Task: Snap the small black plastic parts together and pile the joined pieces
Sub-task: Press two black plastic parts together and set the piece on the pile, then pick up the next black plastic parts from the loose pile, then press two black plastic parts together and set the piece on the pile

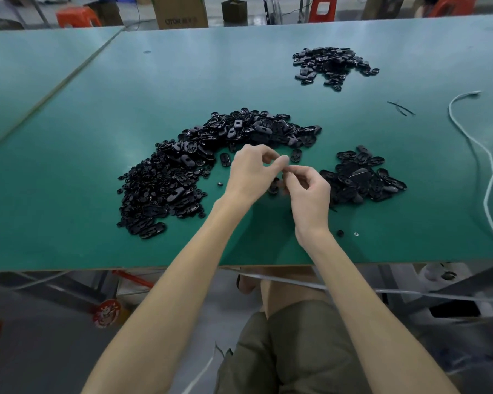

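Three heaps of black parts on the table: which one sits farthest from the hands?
The small heap far back on the right. The crescent heap borders the left hand, the near-right heap the right hand.

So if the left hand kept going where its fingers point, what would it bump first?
Probably the right hand: the left hand points straight at it, and they look almost touching.

Green desk (125, 109); white cable (487, 166) lying along its right side; cardboard box (180, 11), orange stool (76, 17) and red stool (322, 8) on the floor beyond.
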`<action>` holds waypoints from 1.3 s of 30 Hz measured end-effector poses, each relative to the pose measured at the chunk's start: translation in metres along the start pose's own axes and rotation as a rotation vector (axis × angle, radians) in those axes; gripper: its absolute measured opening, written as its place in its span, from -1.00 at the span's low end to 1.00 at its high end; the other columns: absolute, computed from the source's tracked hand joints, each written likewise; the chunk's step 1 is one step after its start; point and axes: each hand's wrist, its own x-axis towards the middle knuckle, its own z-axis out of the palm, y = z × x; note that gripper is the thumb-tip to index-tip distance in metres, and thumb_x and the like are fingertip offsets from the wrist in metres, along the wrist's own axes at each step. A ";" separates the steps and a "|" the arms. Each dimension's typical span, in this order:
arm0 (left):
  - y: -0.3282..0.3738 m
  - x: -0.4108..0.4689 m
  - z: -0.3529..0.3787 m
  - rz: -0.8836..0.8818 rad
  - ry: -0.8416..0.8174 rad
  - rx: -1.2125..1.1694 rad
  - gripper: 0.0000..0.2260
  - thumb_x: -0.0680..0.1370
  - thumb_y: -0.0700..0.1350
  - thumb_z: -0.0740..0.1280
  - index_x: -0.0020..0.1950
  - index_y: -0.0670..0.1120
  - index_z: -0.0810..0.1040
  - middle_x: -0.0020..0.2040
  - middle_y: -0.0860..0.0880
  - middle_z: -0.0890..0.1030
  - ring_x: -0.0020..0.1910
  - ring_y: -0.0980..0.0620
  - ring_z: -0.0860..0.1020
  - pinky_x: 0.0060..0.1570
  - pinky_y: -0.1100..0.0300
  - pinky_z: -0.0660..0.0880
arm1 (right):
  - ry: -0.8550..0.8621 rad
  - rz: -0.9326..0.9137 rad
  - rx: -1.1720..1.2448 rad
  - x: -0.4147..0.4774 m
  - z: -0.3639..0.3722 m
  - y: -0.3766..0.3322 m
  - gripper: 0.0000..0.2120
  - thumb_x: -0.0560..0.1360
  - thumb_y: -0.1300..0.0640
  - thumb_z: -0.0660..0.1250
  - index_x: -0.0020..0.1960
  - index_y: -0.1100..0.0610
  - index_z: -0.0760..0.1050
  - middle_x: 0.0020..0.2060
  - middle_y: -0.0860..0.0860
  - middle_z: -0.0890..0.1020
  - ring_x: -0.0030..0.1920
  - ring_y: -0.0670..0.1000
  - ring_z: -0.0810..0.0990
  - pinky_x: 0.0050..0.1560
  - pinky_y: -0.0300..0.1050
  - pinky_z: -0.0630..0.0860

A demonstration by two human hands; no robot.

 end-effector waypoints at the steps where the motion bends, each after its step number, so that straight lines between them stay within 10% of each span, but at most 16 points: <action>1: -0.004 -0.001 -0.002 -0.022 0.002 0.011 -0.80 0.61 0.02 0.41 0.08 -0.09 0.71 0.05 -0.05 0.65 0.07 0.02 0.58 0.20 0.02 0.51 | 0.010 0.002 0.013 0.000 0.000 0.000 -0.88 0.62 0.28 0.35 0.01 0.12 0.64 -0.24 -0.09 0.71 -0.23 -0.14 0.68 -0.17 -0.25 0.56; 26: -0.009 -0.029 0.005 0.124 -0.050 0.476 -0.77 0.63 0.07 0.34 0.14 -0.05 0.63 0.07 -0.03 0.61 0.12 -0.07 0.53 0.19 0.00 0.23 | 0.063 0.024 0.038 0.000 0.000 0.001 -0.86 0.66 0.27 0.26 0.08 0.18 0.60 -0.12 0.03 0.66 -0.26 -0.17 0.67 -0.18 -0.26 0.57; 39: -0.030 -0.028 0.006 0.046 0.006 -0.143 -0.85 0.68 -0.15 0.33 0.06 -0.14 0.68 -0.17 0.16 0.63 -0.16 0.27 0.57 -0.16 0.50 0.42 | -0.014 0.010 0.081 0.000 -0.002 0.001 -0.96 0.59 0.20 0.45 0.01 0.14 0.61 -0.19 0.00 0.70 -0.27 -0.12 0.66 -0.28 -0.27 0.52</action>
